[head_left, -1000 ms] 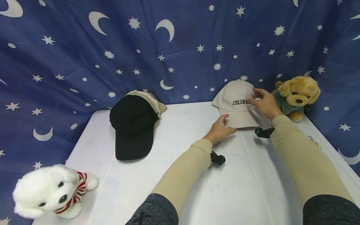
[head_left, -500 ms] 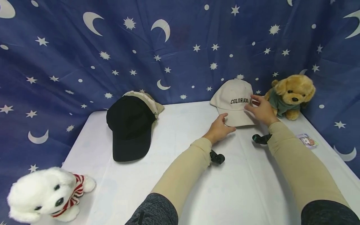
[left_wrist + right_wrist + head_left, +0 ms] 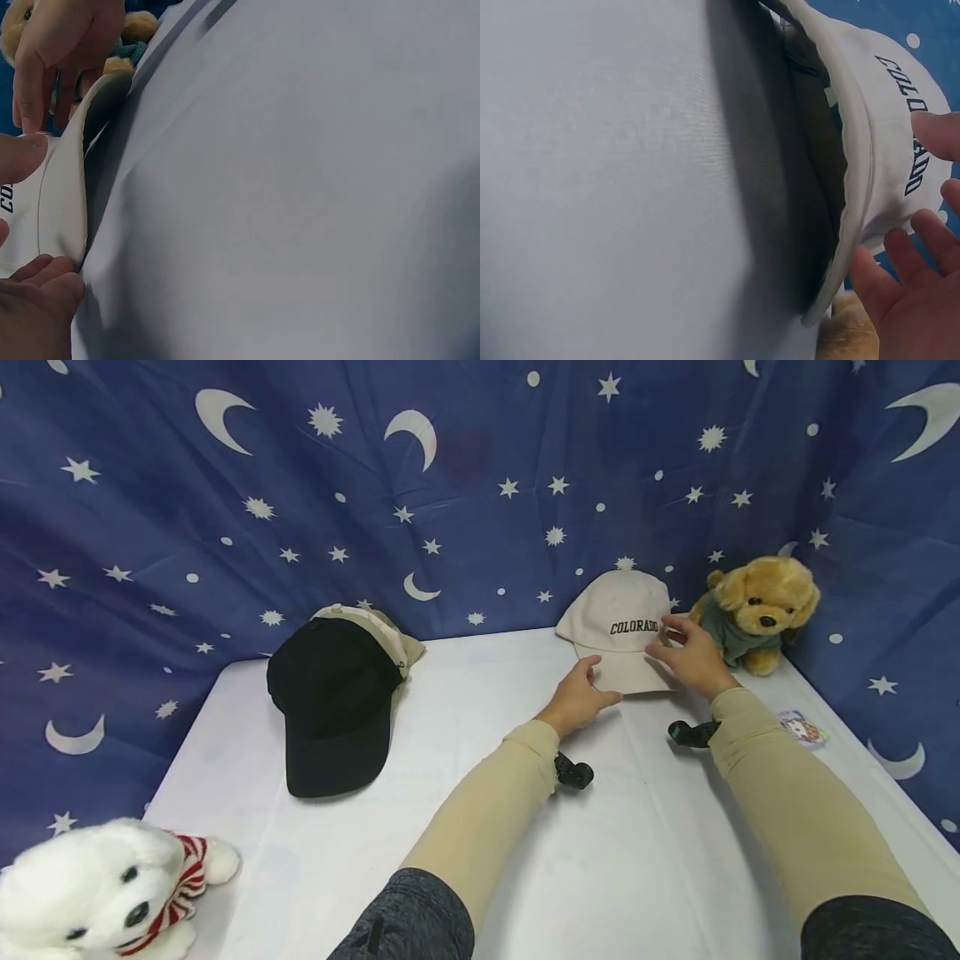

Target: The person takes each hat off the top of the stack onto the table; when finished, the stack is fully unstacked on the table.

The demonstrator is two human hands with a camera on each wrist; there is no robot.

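Since a second ago the cream fabric baseball cap lettered COLORADO [image 3: 611, 602] has shifted a little toward the golden-brown plush dog in a green garment [image 3: 767, 610]; both hands have travelled with it. The head view has swung too, cutting off part of the white plush dog with a red-and-white striped scarf [image 3: 97, 885] at its left edge.

Cap sits upright at the far side of the white-covered bench [image 3: 622, 860], brim facing the person, in front of the dark blue star-and-moon cloth [image 3: 480, 443].

Left hand [image 3: 576, 697]: at the brim's left corner, thumb and fingers spread; grip loose.

Right hand [image 3: 697, 656]: at the crown's right side, thumb by the lettering, grip relaxed, unclenched.

Well left: black baseball cap [image 3: 337, 693], overlapping a beige cap [image 3: 408, 647].
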